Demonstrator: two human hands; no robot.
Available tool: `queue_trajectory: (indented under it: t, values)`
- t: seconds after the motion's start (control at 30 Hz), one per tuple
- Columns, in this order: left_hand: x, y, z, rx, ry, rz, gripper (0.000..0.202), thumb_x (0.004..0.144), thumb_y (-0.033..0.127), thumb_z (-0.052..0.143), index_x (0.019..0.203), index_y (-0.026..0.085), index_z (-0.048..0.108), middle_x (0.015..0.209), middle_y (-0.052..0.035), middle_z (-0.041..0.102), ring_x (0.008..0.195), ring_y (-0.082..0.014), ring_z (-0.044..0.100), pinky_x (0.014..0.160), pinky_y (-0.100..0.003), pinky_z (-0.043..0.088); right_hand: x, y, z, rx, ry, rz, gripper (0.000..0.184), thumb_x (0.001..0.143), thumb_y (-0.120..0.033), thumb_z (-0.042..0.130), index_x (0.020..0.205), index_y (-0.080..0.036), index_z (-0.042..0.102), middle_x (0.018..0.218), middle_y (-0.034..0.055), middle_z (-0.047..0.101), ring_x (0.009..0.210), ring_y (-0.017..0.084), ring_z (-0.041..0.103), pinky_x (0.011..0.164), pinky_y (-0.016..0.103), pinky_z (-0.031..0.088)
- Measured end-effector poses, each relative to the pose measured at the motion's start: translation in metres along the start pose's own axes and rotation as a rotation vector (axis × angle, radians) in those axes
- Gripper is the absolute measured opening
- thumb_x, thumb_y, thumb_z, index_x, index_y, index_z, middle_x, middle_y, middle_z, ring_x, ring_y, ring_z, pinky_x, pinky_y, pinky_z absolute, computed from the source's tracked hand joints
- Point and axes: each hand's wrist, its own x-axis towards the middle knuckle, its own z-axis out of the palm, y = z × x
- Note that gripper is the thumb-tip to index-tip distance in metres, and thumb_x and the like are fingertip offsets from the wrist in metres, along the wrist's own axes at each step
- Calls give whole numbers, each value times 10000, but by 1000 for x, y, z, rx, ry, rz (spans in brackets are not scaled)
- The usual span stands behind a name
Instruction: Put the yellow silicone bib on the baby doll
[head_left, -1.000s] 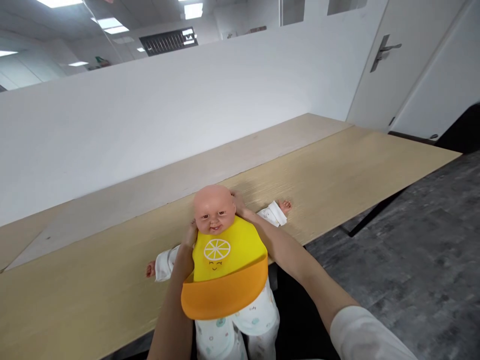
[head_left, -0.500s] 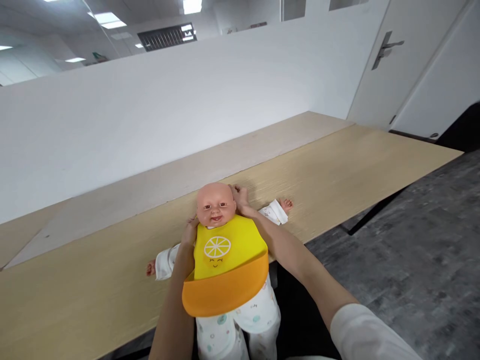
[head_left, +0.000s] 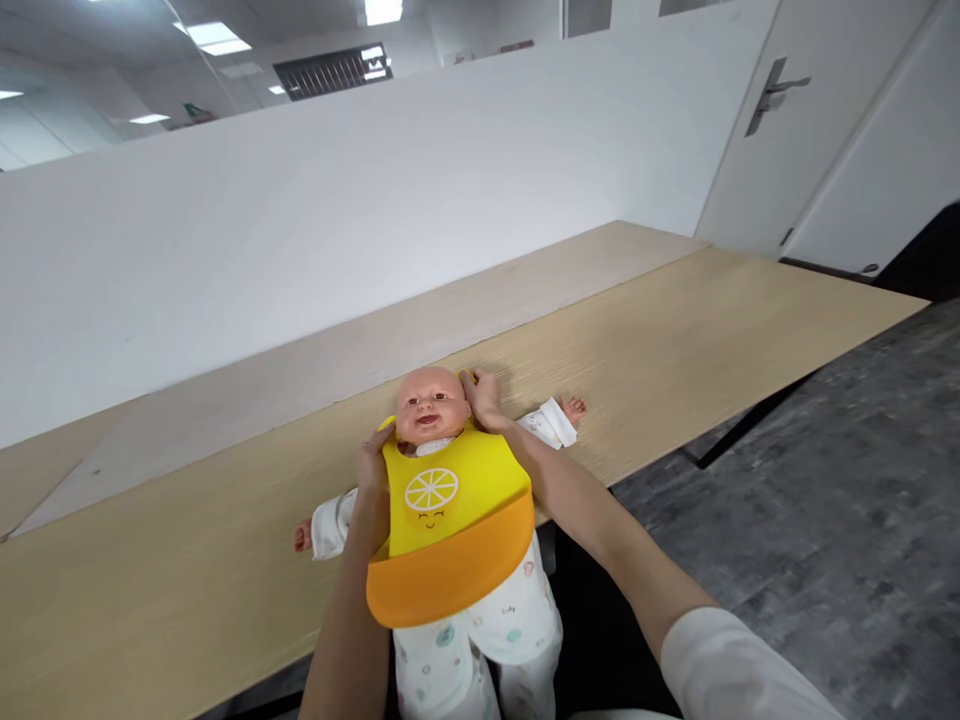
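A baby doll [head_left: 431, 405] lies on its back on a light wood table [head_left: 637, 340], dressed in a white printed sleepsuit [head_left: 480, 640]. Around its neck sits a yellow silicone bib [head_left: 450, 490] with an orange catch pocket [head_left: 450, 575] and a lemon-slice design. My left hand [head_left: 375, 465] pinches the bib's upper edge beside the doll's neck. My right hand [head_left: 484, 400] holds the other bib strap next to the doll's head. The bib's fastening is hidden behind the head.
The table's near edge runs under the doll, whose legs overhang it. A white partition wall [head_left: 300, 230] backs the table. A grey floor [head_left: 787, 520] lies to the right, and a white door with a metal handle [head_left: 776, 95] stands at the back right.
The bib has slid down the doll's chest, away from its chin, and now shows the collar. Both hands moved with it, and the doll's head sits more upright.
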Motion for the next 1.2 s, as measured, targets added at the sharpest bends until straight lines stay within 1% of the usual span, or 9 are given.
queue_trajectory:
  t: [0.17, 0.33, 0.4, 0.5, 0.6, 0.7, 0.87, 1.0, 1.2]
  values:
    - [-3, -1, 1, -40, -35, -55, 278, 554, 338, 690, 552, 198, 450, 457, 54, 447, 395, -82, 376, 428, -228, 322, -2, 4, 0, -42, 1, 7, 403, 914, -494, 406, 906, -160, 632, 821, 34, 635, 961, 155, 531, 798, 218, 427]
    - [0, -3, -1, -32, -1, -65, 258, 569, 332, 664, 580, 205, 440, 471, 59, 448, 397, -85, 393, 440, -230, 333, 0, 15, 1, -54, 18, -10, 428, 925, -523, 371, 916, -174, 618, 786, 26, 620, 891, 151, 529, 749, 224, 427]
    - [2, -4, -2, -19, 0, -62, 262, 579, 341, 664, 587, 205, 440, 471, 62, 451, 393, -82, 391, 436, -227, 329, 10, 18, 0, -57, 44, -34, 421, 931, -517, 364, 893, -175, 606, 787, 33, 616, 885, 153, 521, 736, 224, 425]
    - [3, -4, -3, -19, 19, -44, 249, 570, 324, 657, 597, 203, 441, 475, 67, 457, 392, -77, 397, 437, -221, 334, 38, 21, -1, -115, 121, -69, 360, 938, -462, 388, 835, -174, 579, 761, 37, 601, 864, 153, 508, 729, 226, 418]
    - [1, -4, -1, -31, 77, -79, 235, 577, 330, 640, 619, 203, 445, 479, 71, 465, 383, -79, 414, 437, -223, 346, 73, 25, -1, -200, 160, -39, 317, 940, -413, 396, 813, -172, 559, 720, 26, 574, 818, 148, 501, 711, 230, 414]
    - [-2, -1, 2, -78, 99, -111, 235, 582, 323, 641, 634, 205, 444, 480, 77, 462, 374, -78, 419, 434, -222, 346, 96, 31, -1, -243, 153, -10, 319, 943, -400, 375, 815, -170, 555, 708, 13, 553, 789, 137, 498, 691, 216, 408]
    - [-4, 1, 2, -202, -4, -104, 230, 593, 292, 680, 630, 201, 471, 471, 69, 462, 387, -76, 401, 433, -223, 333, 106, 39, 1, -318, 192, 20, 294, 935, -327, 372, 743, -177, 538, 671, 6, 532, 747, 130, 483, 672, 214, 386]
    - [1, -5, -6, -257, -63, -59, 238, 626, 283, 729, 684, 194, 516, 500, 72, 489, 408, -73, 425, 438, -216, 325, 110, 44, 0, -340, 224, -40, 288, 928, -305, 386, 712, -178, 528, 642, 10, 524, 749, 131, 469, 676, 223, 363]
    - [7, -7, -18, -291, -78, 43, 277, 652, 337, 754, 794, 192, 566, 620, 70, 567, 487, -69, 512, 503, -202, 408, 131, 67, -2, -306, 279, -148, 281, 928, -326, 429, 691, -186, 486, 604, -13, 463, 705, 123, 419, 667, 235, 339]
